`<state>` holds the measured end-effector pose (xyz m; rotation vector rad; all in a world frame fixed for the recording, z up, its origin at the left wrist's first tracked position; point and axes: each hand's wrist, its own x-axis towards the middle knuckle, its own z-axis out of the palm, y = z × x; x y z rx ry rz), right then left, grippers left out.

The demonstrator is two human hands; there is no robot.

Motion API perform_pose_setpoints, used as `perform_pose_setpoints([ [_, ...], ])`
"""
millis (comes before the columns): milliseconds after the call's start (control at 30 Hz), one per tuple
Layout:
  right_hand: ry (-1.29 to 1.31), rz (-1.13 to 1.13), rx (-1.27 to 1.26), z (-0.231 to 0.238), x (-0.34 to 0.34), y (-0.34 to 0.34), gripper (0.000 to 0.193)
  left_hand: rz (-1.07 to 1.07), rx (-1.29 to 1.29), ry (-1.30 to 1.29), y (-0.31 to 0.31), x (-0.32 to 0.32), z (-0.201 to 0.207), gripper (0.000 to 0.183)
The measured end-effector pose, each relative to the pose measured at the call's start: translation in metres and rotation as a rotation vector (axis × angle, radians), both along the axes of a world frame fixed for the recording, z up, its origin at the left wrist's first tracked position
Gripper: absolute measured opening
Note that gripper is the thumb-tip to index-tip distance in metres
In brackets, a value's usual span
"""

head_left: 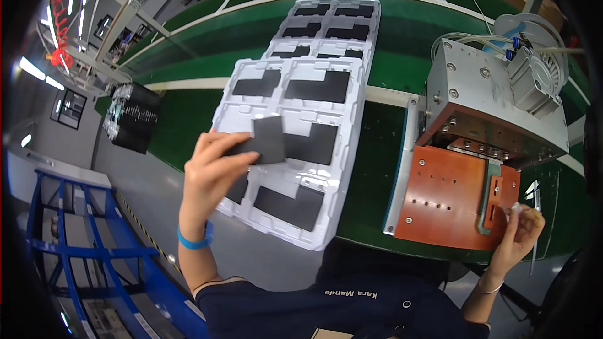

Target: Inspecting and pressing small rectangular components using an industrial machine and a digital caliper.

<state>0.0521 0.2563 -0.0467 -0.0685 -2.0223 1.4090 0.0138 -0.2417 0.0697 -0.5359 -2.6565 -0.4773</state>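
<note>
My left hand (210,166) pinches a flat black L-shaped sheet (271,141) between thumb and fingers, above a white moulded plastic tray (242,111). Similar black sheets (320,86) lie in the tray's compartments. The held sheet partly covers one of them. At the right, my right hand (518,238) is closed beside the right edge of an orange plate (433,194) with small holes and a greenish metal bar (486,204). Something small and whitish shows at its fingertips, too small to name.
A second white tray (321,29) with black sheets lies behind the first, on a green bench (195,110). A metal machine head with a fan (477,88) overhangs the orange plate's far side. A black wrapped bundle (133,116) sits at left, above a blue rack (81,251).
</note>
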Motion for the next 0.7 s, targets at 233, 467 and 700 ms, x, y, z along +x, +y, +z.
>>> perform_pose_setpoints([
  [233,0.112,-0.138,0.073,-0.013,-0.004,0.004,0.014,-0.024,-0.05,-0.077,-0.08,-0.046,-0.015,0.026],
  [467,0.065,-0.089,0.014,-0.009,-0.006,0.001,0.016,-0.118,0.07,-0.343,-0.093,-0.055,-0.031,0.037],
  [700,-0.052,-0.096,-0.234,0.019,-0.01,-0.002,0.026,0.026,0.259,-0.251,-0.094,-0.064,-0.049,0.039],
])
